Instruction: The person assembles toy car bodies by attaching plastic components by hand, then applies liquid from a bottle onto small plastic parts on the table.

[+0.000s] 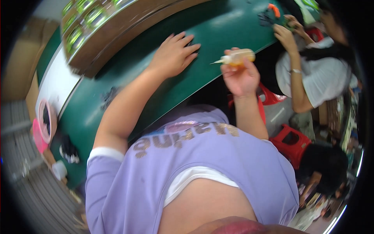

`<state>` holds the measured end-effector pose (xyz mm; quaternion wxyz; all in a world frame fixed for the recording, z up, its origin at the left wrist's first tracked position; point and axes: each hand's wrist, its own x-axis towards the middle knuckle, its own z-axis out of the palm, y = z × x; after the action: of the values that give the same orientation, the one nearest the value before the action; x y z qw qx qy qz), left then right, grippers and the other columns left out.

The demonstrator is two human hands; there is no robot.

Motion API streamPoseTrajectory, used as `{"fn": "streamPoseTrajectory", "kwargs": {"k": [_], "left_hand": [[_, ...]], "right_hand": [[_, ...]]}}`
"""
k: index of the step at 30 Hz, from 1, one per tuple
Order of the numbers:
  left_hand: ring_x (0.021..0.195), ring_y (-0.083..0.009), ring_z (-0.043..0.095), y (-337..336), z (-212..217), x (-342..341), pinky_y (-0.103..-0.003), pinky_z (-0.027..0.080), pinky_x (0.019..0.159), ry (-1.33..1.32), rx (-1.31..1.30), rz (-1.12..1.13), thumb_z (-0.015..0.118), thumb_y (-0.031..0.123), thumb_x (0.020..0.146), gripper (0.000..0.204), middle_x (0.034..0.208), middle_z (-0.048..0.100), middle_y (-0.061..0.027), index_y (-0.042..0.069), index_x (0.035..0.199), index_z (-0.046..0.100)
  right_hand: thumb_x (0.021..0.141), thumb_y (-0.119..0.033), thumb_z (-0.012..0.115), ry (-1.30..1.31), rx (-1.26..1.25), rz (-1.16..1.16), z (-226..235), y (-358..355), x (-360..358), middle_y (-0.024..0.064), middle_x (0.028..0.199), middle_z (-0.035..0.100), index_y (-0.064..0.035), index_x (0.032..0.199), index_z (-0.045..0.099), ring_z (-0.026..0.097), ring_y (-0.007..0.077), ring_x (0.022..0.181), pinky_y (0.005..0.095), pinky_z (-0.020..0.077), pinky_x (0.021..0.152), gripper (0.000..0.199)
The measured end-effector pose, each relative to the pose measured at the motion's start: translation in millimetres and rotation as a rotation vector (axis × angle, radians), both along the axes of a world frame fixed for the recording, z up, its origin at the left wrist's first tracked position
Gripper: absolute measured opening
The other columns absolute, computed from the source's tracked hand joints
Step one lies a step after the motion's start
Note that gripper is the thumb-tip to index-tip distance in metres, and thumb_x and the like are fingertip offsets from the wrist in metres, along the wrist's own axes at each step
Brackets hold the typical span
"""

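**Small glue-type bottle held up in right hand at the table edge**

Landmark: green table (218, 27), biggest thing in view, running diagonally across the frame. Everything below is placed relative to it.

- Wooden rack (117, 31) with green-lit slots sits on the table's far left side.
- Person's own torso in a lilac shirt (194, 163) is pressed up to the table's near edge.
- A co-worker in a white top (323, 78) sits past the table's right end, both hands busy up at the far right corner; contents there too blurred to tell.
- Red stools (290, 142) stand below the table's near edge, to the right.
- Pink-rimmed object (44, 121) lies off the table's left end; kind unclear.
- Left hand (173, 54): flat on the table surface, fingers spread, holding nothing.
- Right hand (239, 76): raised just off the table's near edge, fingers closed round a small bottle (237, 57).

The bottle is yellowish and translucent, lying roughly horizontal, with a thin pointed nozzle facing left toward the left hand. The hands are apart, not touching.

Handling judgement: looks light, soft-walled plastic, likely squeezable, so a hard grip may push contents out. Smooth sides could be slippery. Best hold is round the mid body, as here, keeping clear of the nozzle tip, which looks thin and bendable. Fill level can't be told.
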<state>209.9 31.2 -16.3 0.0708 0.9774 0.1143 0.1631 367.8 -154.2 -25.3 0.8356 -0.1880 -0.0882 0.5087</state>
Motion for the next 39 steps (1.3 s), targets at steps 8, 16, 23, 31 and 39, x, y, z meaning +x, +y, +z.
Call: {"fn": "streamPoseTrajectory", "kwargs": {"k": [8,16,23,31,39], "left_hand": [[0.098,-0.0314,0.063,34.6,33.6,-60.0,-0.04,0.049,0.087,-0.594,-0.259,0.098,0.063,0.025,0.089,0.026,0.102,0.066,-0.0167,0.004,0.102,0.069],[0.079,-0.0212,0.065,9.2,59.2,-186.8,-0.033,0.053,0.07,0.045,-0.499,0.549,0.075,0.02,0.075,0.02,0.089,0.066,-0.0097,0.006,0.09,0.071],[0.08,-0.0271,0.062,-14.8,42.3,-175.0,-0.038,0.05,0.07,0.12,-0.391,0.554,0.077,0.018,0.071,0.024,0.088,0.063,-0.0104,0.003,0.088,0.068],[0.065,-0.0212,0.062,-11.4,40.2,-178.5,-0.034,0.049,0.061,0.129,-0.763,0.745,0.079,0.016,0.068,0.021,0.073,0.063,-0.0087,0.004,0.072,0.062],[0.062,-0.0097,0.058,-0.8,45.2,-200.1,-0.023,0.047,0.056,-0.52,-1.176,0.703,0.075,0.006,0.074,0.014,0.071,0.064,-0.0029,0.002,0.079,0.063]], "right_hand": [[0.088,-0.016,0.06,-0.058,0.017,0.059,-0.7,2.1,10.8,0.0241,0.119,0.055,0.0039,0.12,0.052,0.05,0.0198,0.075,0.0337,0.0405,0.069,0.039],[0.089,-0.014,0.058,-0.038,0.007,0.125,-1.5,14.5,-8.8,0.0205,0.12,0.056,-0.0024,0.119,0.053,0.055,0.0253,0.092,0.0354,0.0428,0.071,0.032],[0.09,-0.014,0.058,-0.078,-0.005,0.164,6.8,34.1,-28.5,0.0172,0.123,0.055,-0.0046,0.121,0.052,0.053,0.0304,0.11,0.0394,0.0466,0.076,0.034],[0.088,-0.019,0.062,-0.033,-0.075,0.233,-4.0,33.2,-46.7,0.0172,0.119,0.057,-0.0028,0.124,0.051,0.057,0.0266,0.107,0.0342,0.0507,0.077,0.041],[0.089,-0.022,0.063,-0.027,-0.108,0.241,-0.5,39.5,-58.6,0.019,0.113,0.06,-0.0014,0.121,0.053,0.057,0.0161,0.08,0.0283,0.0462,0.067,0.039]]}}
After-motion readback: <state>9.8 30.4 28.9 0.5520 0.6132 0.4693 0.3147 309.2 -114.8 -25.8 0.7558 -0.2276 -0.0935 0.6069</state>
